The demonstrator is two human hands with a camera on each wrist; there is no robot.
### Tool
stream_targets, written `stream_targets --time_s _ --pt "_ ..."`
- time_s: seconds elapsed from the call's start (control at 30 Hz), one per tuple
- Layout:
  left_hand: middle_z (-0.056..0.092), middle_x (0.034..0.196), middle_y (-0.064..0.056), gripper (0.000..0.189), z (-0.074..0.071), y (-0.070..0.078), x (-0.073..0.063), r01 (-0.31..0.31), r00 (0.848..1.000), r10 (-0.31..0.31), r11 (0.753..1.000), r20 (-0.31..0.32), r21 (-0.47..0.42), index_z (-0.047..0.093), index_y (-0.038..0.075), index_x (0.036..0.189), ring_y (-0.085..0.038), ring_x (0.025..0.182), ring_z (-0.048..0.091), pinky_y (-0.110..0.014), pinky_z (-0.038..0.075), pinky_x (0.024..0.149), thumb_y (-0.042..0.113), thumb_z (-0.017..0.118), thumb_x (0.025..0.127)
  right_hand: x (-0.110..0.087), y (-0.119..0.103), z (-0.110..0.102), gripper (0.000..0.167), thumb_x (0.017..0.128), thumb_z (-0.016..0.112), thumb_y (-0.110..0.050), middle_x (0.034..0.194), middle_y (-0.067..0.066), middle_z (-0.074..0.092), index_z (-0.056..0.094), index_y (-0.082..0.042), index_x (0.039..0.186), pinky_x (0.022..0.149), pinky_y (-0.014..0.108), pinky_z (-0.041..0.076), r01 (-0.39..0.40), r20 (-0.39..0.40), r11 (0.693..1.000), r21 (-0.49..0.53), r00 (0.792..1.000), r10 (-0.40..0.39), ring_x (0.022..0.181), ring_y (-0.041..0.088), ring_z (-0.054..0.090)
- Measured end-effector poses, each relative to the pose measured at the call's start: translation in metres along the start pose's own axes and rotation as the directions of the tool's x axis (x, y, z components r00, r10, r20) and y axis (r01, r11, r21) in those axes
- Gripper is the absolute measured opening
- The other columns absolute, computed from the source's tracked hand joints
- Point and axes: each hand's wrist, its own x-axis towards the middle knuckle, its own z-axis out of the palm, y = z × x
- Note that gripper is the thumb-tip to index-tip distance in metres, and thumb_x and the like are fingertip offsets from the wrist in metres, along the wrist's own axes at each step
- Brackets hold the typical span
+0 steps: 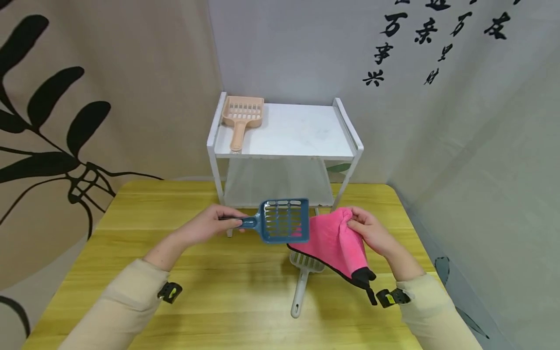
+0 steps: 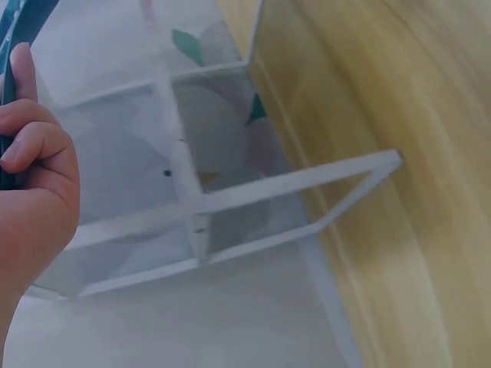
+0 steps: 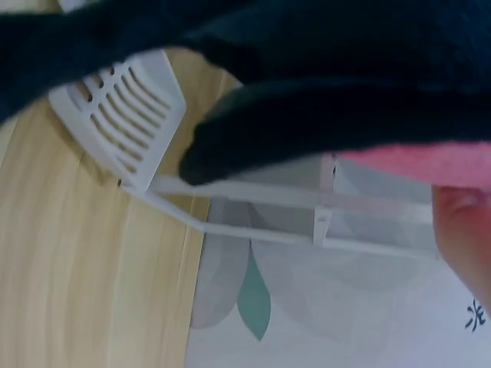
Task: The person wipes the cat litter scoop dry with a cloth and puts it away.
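My left hand grips the handle of a blue slotted litter scoop, held up over the table with its head pointing right. In the left wrist view the fingers curl round the dark blue handle. A pink cloth with black edging hangs from my right hand, pinched between thumb and fingers. Its left part lies right at the scoop's head, with pink showing through the slots. Beneath the cloth a light grey litter scoop lies on the table, its head partly hidden.
A white two-tier shelf stands at the table's back. On its top, at the left, lies a beige litter scoop. The wooden table ends at a curtain-like backdrop behind and to the right.
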Motion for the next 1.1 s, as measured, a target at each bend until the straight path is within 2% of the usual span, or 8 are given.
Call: stream_targets --time_s 0.07,0.13,0.33,0.5,0.6,0.8,0.97,1.1 --pt "0.071 0.093 -0.007 0.03 0.001 0.007 0.001 -0.005 1.0 0.005 1.0 -0.011 -0.004 0.062 -0.001 0.119 -0.006 0.045 0.028 -0.02 0.029 0.047 0.016 0.052 0.096 -0.003 0.001 -0.004 0.023 0.097 0.04 -0.001 0.096 -0.013 0.062 0.053 -0.017 0.106 0.07 0.015 0.05 0.004 -0.005 1.0 0.002 1.0 -0.004 0.081 0.001 0.058" --pt "0.072 0.092 -0.008 0.031 0.002 0.014 0.003 -0.02 1.0 0.02 1.0 -0.022 0.001 0.062 -0.001 0.12 -0.007 0.044 0.026 -0.021 0.028 0.045 0.016 0.052 0.096 -0.005 0.002 -0.007 0.023 0.097 0.04 -0.001 0.095 -0.012 0.062 0.054 -0.018 0.105 0.069 0.015 0.05 0.005 -0.007 1.0 0.011 1.0 -0.005 0.08 0.001 0.058" --pt "0.071 0.09 -0.007 0.03 0.002 0.034 0.008 -0.067 0.996 0.068 0.998 -0.061 0.018 0.061 -0.001 0.12 -0.009 0.052 0.033 -0.021 0.031 0.048 0.014 0.053 0.095 -0.009 0.003 -0.01 0.023 0.098 0.039 -0.002 0.096 -0.011 0.062 0.054 -0.018 0.104 0.068 0.015 0.05 0.007 -0.008 0.999 0.039 1.0 -0.007 0.08 0.001 0.058" --pt "0.069 0.083 0.005 0.03 0.002 0.05 0.014 -0.092 0.99 0.09 0.996 -0.11 -0.012 0.061 -0.003 0.119 -0.008 0.049 0.032 -0.021 0.029 0.048 0.013 0.052 0.096 -0.011 0.003 -0.011 0.022 0.098 0.039 -0.002 0.094 -0.011 0.062 0.054 -0.018 0.102 0.067 0.015 0.049 0.011 -0.007 0.998 0.06 1.0 -0.011 0.079 0.001 0.058" --pt "0.068 0.08 0.009 0.031 0.002 0.058 0.017 -0.099 0.985 0.09 0.993 -0.145 -0.06 0.06 -0.004 0.121 -0.008 0.049 0.031 -0.021 0.027 0.048 0.014 0.051 0.096 -0.012 0.003 -0.012 0.023 0.098 0.038 -0.002 0.093 -0.011 0.062 0.054 -0.018 0.103 0.067 0.015 0.05 0.001 -0.007 0.999 0.054 1.0 -0.001 0.077 0.001 0.059" --pt "0.067 0.078 0.011 0.03 0.003 0.07 0.024 -0.099 0.976 0.074 0.988 -0.204 -0.117 0.059 -0.001 0.121 -0.008 0.05 0.032 -0.021 0.026 0.049 0.015 0.049 0.098 -0.014 0.002 -0.012 0.023 0.098 0.039 -0.002 0.093 -0.011 0.062 0.054 -0.018 0.104 0.066 0.016 0.051 -0.03 -0.025 0.999 0.017 0.999 0.031 0.076 0.001 0.059" --pt "0.065 0.08 0.013 0.032 0.005 0.08 0.029 -0.078 0.974 0.036 0.98 -0.225 -0.184 0.057 0.004 0.126 -0.009 0.053 0.032 -0.021 0.025 0.051 0.018 0.045 0.1 -0.015 0.003 -0.012 0.024 0.098 0.039 -0.002 0.093 -0.011 0.062 0.054 -0.019 0.105 0.066 0.016 0.051 -0.04 -0.03 0.999 0.007 0.999 0.041 0.076 0.001 0.059" --pt "0.064 0.085 0.013 0.035 0.008 0.087 0.032 -0.087 0.972 0.024 0.961 -0.234 -0.261 0.05 0.004 0.133 -0.008 0.058 0.035 -0.02 0.029 0.054 0.016 0.039 0.101 -0.016 0.004 -0.012 0.025 0.097 0.038 -0.001 0.093 -0.012 0.062 0.054 -0.019 0.106 0.067 0.016 0.051 -0.037 -0.031 0.999 0.008 0.999 0.037 0.077 0.001 0.059"
